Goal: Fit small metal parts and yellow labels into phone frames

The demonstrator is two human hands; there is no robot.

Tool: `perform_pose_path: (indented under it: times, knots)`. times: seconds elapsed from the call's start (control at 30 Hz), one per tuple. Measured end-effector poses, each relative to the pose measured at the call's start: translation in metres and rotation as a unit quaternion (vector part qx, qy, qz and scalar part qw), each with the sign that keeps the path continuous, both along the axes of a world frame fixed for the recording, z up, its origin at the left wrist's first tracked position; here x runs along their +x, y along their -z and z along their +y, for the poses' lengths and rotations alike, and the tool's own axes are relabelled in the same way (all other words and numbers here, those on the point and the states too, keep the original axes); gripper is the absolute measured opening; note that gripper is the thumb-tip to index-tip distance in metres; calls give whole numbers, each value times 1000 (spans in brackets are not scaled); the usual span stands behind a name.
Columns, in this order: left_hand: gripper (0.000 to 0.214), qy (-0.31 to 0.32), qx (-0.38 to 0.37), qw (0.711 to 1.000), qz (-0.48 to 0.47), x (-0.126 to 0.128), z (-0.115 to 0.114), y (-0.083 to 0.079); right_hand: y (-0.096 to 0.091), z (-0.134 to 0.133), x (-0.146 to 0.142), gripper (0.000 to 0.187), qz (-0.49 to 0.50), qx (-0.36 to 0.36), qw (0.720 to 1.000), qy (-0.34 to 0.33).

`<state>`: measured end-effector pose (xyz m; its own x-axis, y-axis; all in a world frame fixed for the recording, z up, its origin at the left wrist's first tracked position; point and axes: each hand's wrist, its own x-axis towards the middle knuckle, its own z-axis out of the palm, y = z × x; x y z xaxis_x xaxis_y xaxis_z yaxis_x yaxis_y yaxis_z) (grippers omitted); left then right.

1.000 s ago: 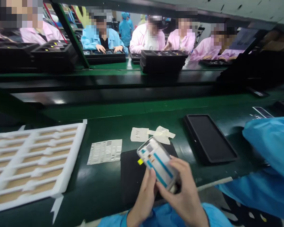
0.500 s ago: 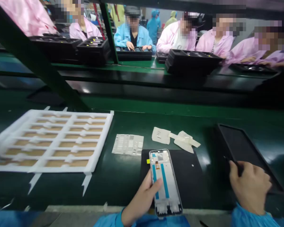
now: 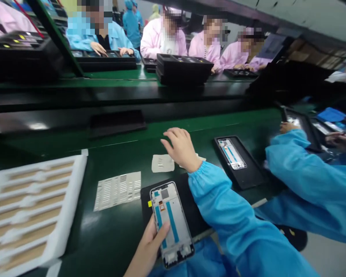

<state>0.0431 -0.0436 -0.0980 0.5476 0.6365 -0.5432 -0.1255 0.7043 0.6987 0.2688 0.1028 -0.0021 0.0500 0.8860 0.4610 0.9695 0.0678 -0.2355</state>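
Note:
My left hand [image 3: 152, 238] grips the lower left side of a phone frame [image 3: 180, 219], thumb pressed on its inner face. Silver-grey inside, the frame has two blue strips and a small orange flex part. It is held above a black mat [image 3: 145, 192] with a yellow tab on its edge. My right hand [image 3: 180, 148] is raised over the bench, fingers bent and apart, nothing visible in them. Beneath and beside it lie pale backing papers [image 3: 163, 163], partly hidden. A sheet of silver strips [image 3: 118, 190] lies to the left.
A white compartment tray [image 3: 57, 227] stands at left. At right, a black tray [image 3: 249, 179] holds another phone frame [image 3: 232, 154]. Farther back lies a black tray [image 3: 118, 123]. A neighbour's blue sleeve [image 3: 300, 169] reaches in from the right. People sit opposite behind stacked trays [image 3: 184, 71].
The view has swung right. My right hand has left the right-hand tray and moved left and forward. A black tray now lies at the back. My left hand still holds the phone frame.

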Motion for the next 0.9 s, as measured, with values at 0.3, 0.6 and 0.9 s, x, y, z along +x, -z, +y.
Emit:
perform_pose_path:
  times: [0.3, 0.6, 0.9]
  knots:
    - [92, -12, -37, 999, 26, 9, -1, -18, 44, -114, 167, 48, 94, -121, 929, 336]
    - [76, 21, 30, 999, -10, 2, 1, -2, 65, -116, 201, 66, 180, -103, 886, 414]
    - [61, 46, 9, 998, -52, 1, 0, -21, 4, -145, 157, 37, 225, 85, 931, 273]
